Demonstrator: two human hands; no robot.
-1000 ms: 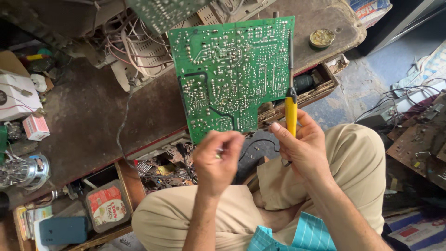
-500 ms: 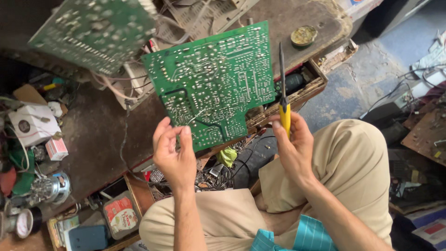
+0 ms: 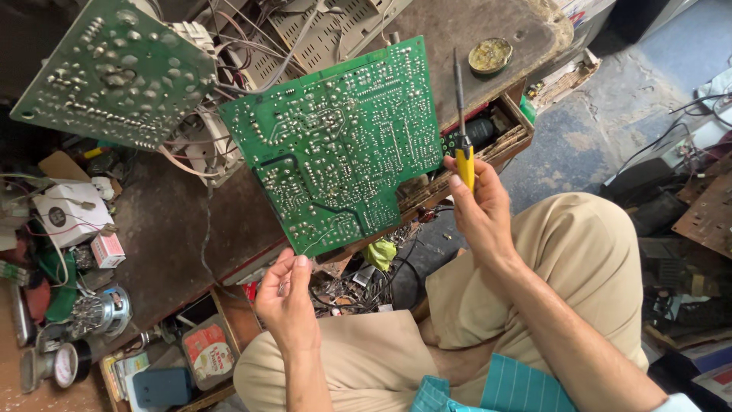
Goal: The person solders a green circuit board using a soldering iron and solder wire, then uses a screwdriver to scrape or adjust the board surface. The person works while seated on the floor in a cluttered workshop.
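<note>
A large green circuit board [image 3: 343,145] stands tilted, solder side toward me, leaning at the edge of a dark wooden desk [image 3: 164,221]. My left hand [image 3: 288,301] is below the board's bottom corner, fingers pinched on a thin silvery wire [image 3: 306,246] that runs up to the board. My right hand [image 3: 476,210] grips the yellow handle of a soldering iron [image 3: 462,130]. The iron points upward, just beside the board's right edge. I sit with my knees in beige trousers under both hands.
A second green board [image 3: 114,69] hangs at upper left over tangled wires. A round tin [image 3: 489,55] sits on the desk's far corner. An open drawer [image 3: 499,145] holds tools. A white box [image 3: 65,214], small parts and a lower drawer [image 3: 206,351] crowd the left.
My left hand has dropped from the board's face to below its bottom corner, pinching the wire. The iron has stayed upright by the board's right edge. The second board came into view.
</note>
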